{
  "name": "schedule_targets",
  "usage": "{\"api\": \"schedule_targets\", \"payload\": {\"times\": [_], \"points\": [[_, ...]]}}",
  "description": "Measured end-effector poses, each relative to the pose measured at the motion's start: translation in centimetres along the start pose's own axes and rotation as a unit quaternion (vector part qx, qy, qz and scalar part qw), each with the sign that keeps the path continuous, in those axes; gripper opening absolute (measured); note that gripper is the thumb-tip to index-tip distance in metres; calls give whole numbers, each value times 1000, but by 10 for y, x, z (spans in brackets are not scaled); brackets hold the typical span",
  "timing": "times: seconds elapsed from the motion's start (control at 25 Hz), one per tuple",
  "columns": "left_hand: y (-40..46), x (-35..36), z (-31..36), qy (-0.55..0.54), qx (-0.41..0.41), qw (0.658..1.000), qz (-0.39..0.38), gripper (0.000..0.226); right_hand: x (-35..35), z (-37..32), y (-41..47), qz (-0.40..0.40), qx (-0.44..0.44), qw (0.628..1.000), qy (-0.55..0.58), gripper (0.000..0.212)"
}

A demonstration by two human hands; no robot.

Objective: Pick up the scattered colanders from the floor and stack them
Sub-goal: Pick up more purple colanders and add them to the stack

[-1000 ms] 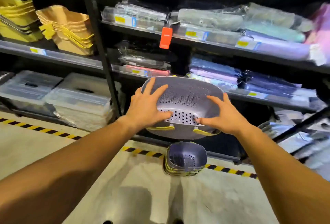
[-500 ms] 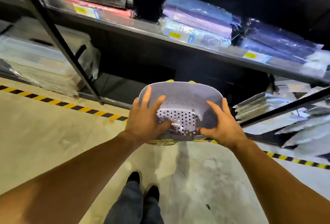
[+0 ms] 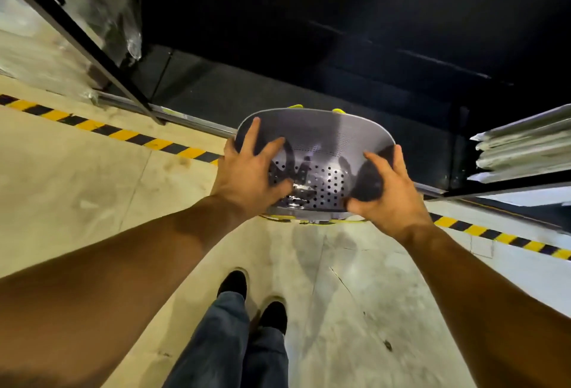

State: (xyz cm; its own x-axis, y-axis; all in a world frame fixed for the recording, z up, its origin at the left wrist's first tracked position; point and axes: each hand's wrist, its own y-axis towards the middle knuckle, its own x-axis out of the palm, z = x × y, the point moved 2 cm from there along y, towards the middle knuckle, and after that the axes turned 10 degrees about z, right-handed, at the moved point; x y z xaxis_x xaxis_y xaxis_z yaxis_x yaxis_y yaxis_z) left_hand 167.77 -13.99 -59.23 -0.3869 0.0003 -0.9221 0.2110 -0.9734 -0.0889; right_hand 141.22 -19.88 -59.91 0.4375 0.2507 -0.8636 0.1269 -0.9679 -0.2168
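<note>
A grey perforated colander with yellow handles is held low over the floor, its open side facing me. My left hand grips its left rim, with the fingers inside the bowl. Over on the right rim, my right hand holds it the same way. Just below the colander's near edge shows a sliver of yellow and grey, the stack of colanders on the floor, mostly hidden by the held one.
A black shelving unit stands straight ahead with a dark bottom shelf. Yellow-black hazard tape runs along the concrete floor. Wrapped clear boxes sit at left, flat packs at right. My feet stand just behind the stack.
The colander has gone down from chest height toward the floor stack, both hands still on it. My view has tilted down, so the upper shelves left the frame.
</note>
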Motion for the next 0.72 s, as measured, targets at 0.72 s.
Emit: {"api": "schedule_targets", "payload": {"times": [0.72], "points": [[8,143,-32,74,19,993,-86,98,116,71,28,-37,20,999,-33,102]]}}
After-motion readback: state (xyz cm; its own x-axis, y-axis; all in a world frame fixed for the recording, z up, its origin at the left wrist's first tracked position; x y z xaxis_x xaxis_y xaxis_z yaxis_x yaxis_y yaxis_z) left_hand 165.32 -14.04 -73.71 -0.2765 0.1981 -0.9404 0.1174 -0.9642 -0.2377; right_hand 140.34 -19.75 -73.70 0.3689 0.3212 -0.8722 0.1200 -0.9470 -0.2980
